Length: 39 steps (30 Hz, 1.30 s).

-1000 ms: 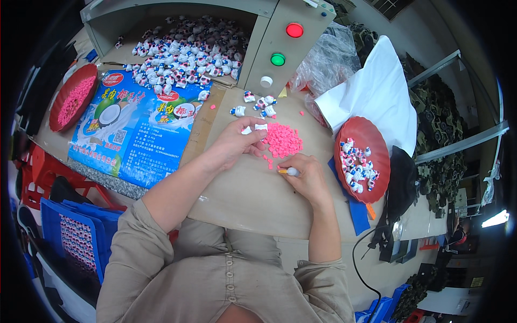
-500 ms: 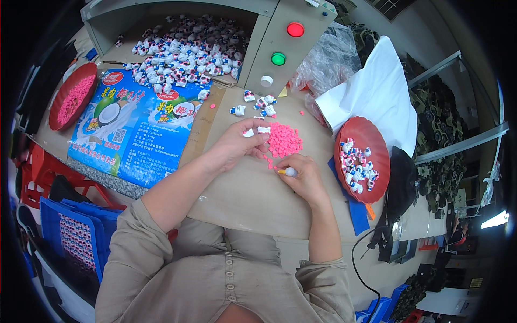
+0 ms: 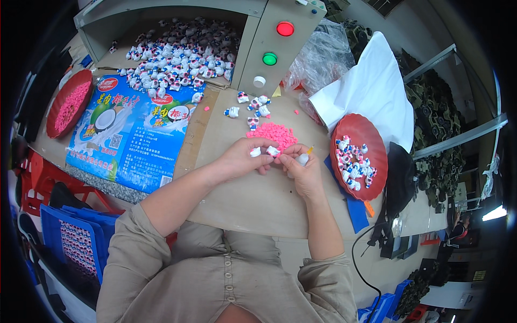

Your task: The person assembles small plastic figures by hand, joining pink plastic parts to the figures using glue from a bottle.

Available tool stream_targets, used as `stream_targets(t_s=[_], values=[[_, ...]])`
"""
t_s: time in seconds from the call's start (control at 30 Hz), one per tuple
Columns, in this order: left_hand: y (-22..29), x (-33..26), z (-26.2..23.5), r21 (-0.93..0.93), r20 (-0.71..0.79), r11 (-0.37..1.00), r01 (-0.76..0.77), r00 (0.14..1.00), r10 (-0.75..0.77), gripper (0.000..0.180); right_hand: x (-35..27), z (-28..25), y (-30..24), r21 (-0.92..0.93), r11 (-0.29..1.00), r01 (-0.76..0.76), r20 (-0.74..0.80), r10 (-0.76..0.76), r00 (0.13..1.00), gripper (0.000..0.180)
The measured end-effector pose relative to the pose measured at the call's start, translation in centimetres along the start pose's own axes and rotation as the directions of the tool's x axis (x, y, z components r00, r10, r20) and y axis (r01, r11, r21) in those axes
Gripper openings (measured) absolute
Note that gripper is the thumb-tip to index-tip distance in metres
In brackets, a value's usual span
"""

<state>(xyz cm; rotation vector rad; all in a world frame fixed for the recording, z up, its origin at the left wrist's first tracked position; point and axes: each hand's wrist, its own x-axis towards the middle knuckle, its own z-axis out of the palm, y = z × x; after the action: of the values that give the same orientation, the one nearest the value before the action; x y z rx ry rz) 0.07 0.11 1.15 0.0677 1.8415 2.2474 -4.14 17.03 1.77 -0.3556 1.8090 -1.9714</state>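
Note:
My left hand (image 3: 245, 159) holds small white toy figures (image 3: 264, 152) between its fingertips, just below a heap of small pink pieces (image 3: 273, 133) on the brown table (image 3: 253, 199). My right hand (image 3: 302, 171) meets it from the right and grips a small white tube with an orange tip (image 3: 305, 156). The two hands touch at the fingertips. A few loose white, blue and red figures (image 3: 252, 107) lie just beyond the pink heap.
A red plate (image 3: 360, 156) with several figures sits to the right. At the far left is a red plate of pink pieces (image 3: 69, 102). A big pile of figures (image 3: 177, 56) fills the box behind, beside a panel with red (image 3: 285, 28) and green (image 3: 270, 58) buttons. A blue printed bag (image 3: 129, 134) lies left.
Both hands have drawn together below the pink heap. My left hand has lifted off the heap with small white figures in its fingertips.

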Motion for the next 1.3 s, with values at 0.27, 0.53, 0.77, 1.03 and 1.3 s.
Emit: stream_targets(t_s=[0.27,0.53,0.77,1.03,1.3], values=[[-1.0,0.2,-0.4,0.085,0.037,0.996,-0.031,0.999,0.028,0.028,0.0,0.3,0.0,-0.052,0.999,-0.012,-0.009,0.012,1.0,0.014],[-1.1,0.1,-0.1,0.08,0.002,0.996,-0.038,0.999,0.038,0.027,-0.3,1.0,0.4,-0.117,0.993,0.027,-0.092,-0.037,0.995,0.014],[-0.7,0.0,0.4,0.009,-0.034,1.0,-0.022,0.999,0.023,0.027,-0.2,1.1,1.1,-0.169,0.983,0.071,-0.138,-0.095,0.986,0.011],[-0.9,0.2,0.1,-0.109,-0.071,0.994,0.026,0.997,-0.033,0.028,-0.1,1.2,1.9,-0.215,0.965,0.153,-0.139,-0.185,0.973,0.01],[-1.1,0.1,0.1,-0.122,-0.073,0.992,0.012,0.997,-0.022,0.026,-0.5,1.8,1.1,-0.213,0.966,0.148,-0.14,-0.18,0.974,0.01]])
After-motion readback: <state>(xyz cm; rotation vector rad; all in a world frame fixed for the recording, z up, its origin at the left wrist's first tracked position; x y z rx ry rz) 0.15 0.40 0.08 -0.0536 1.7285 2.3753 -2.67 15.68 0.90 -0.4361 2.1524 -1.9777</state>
